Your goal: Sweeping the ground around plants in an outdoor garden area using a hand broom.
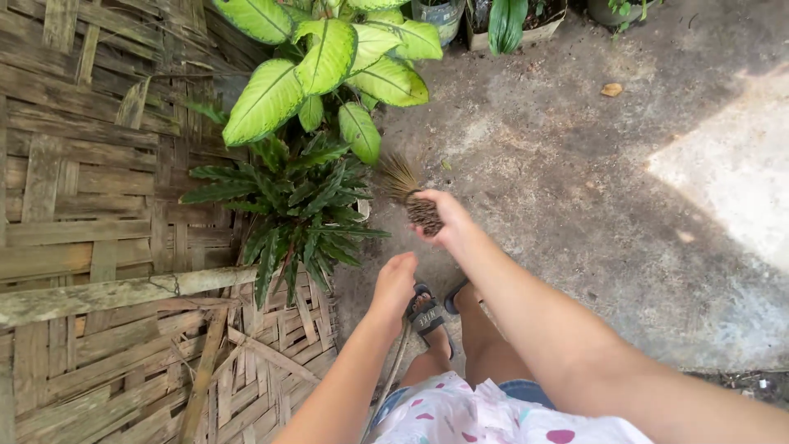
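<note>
No packages, labels, signs or screens were seen anywhere in the frame.
</note>
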